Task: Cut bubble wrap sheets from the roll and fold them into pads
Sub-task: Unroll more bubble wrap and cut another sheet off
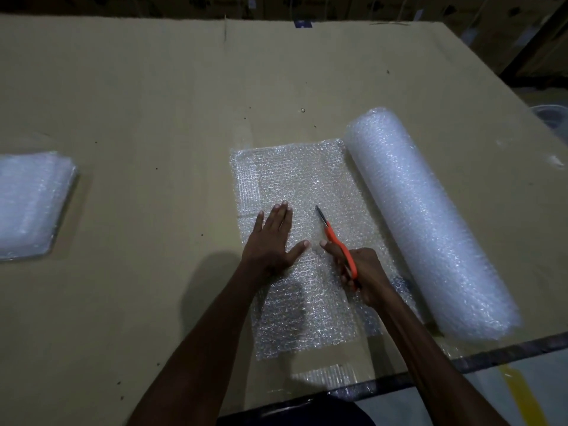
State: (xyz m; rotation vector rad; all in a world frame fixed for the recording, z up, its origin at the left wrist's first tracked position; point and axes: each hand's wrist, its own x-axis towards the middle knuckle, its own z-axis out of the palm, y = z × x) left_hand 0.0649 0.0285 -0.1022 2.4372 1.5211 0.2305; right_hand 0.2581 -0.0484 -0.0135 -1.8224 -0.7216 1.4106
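Covering the cardboard table [153, 118], a bubble wrap roll [430, 222] lies right of its unrolled sheet [295, 179], where the left hand [273, 238] presses flat, fingers straight, beside the right hand [365, 275] gripping orange scissors [338, 241], blades closed, pointing away.

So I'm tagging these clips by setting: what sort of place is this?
Probably a warehouse packing station: a large cardboard-covered table, a bulk bubble wrap roll being cut with scissors, finished pads stacked at the left, and what look like stacked cartons along the dim back.
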